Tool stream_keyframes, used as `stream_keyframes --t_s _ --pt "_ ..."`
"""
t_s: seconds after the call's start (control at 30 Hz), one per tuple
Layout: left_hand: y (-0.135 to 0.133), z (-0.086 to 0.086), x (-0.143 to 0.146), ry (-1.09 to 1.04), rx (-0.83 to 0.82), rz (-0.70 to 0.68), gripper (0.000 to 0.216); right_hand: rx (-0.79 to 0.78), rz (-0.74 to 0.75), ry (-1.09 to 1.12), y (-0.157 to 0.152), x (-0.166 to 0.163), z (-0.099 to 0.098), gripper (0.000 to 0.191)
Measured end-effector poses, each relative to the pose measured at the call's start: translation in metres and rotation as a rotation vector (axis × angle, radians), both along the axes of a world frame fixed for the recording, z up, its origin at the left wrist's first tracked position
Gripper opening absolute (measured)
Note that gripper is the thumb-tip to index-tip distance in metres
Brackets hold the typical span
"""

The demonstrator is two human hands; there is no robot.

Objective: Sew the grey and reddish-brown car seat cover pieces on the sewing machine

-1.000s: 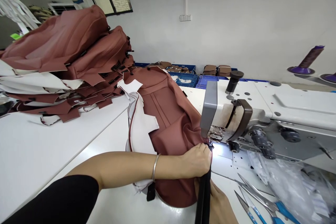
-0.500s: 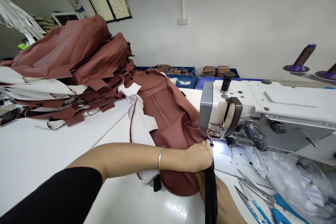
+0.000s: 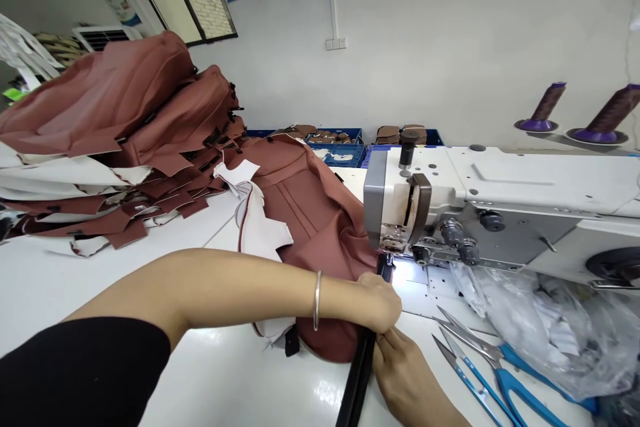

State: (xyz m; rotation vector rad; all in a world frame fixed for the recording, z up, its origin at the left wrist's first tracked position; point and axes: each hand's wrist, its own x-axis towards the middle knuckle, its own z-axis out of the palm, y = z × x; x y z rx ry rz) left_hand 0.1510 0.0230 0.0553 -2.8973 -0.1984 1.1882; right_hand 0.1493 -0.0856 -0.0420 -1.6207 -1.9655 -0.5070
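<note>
A reddish-brown leather-like seat cover lies on the white table, its far side folded and its right edge at the sewing machine's needle area. Along that edge a black strip runs from under the presser foot toward me. My left hand, a silver bangle on its wrist, is closed over the strip and cover edge just in front of the foot. Below it my right hand is closed, thumb and fingers pinched at the strip's right side. The left hand partly hides those fingertips.
Several similar brown covers are piled at the left. Blue-handled scissors and tweezers-like blue tool lie right of my hands, beside clear plastic bags. Purple-based thread cones stand above the machine. Blue crates line the wall.
My left hand has come back from the needle toward me, showing more strip at the foot. The strip's near end has swung left. My right hand shows more. The view has turned slightly right.
</note>
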Motion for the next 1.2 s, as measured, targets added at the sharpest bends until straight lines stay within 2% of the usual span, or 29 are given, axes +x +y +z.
stream_keyframes --t_s 0.13,0.27,0.37,0.53,0.8,0.93,1.0,1.07,1.13,1.2 --pt "0.010 0.005 -0.007 -0.049 -0.073 -0.127 0.016 0.051 -0.010 0.038 0.004 0.001 -0.003 0.028" --pt "0.020 -0.006 -0.006 -0.130 -0.090 -0.158 0.014 0.087 -0.046 0.083 0.010 0.005 -0.008 0.026" --pt "0.028 -0.014 0.000 -0.187 -0.116 -0.166 0.014 0.020 -0.066 0.112 0.013 0.010 -0.007 0.030" --pt "0.039 -0.016 0.007 -0.252 -0.135 -0.161 0.016 -0.091 -0.055 0.130 0.016 0.019 -0.006 0.035" --pt "0.050 -0.032 0.014 -0.421 -0.128 -0.015 0.015 -0.067 -0.127 0.122 0.023 0.028 -0.008 0.038" --pt "0.051 -0.041 0.019 -0.488 -0.099 0.056 0.018 -0.115 -0.133 0.158 0.025 0.035 -0.006 0.040" --pt "0.052 -0.039 0.012 -0.500 -0.114 -0.001 0.019 -0.137 -0.124 0.187 0.025 0.039 -0.004 0.042" --pt "0.057 -0.031 -0.008 -0.509 -0.162 -0.102 0.021 -0.165 -0.109 0.199 0.025 0.043 -0.002 0.044" --pt "0.069 -0.017 -0.039 -0.521 -0.177 -0.185 0.022 -0.200 -0.115 0.199 0.024 0.046 0.000 0.048" --pt "0.086 -0.002 -0.074 -0.533 -0.109 -0.198 0.021 -0.232 -0.133 0.180 0.024 0.048 0.001 0.052"
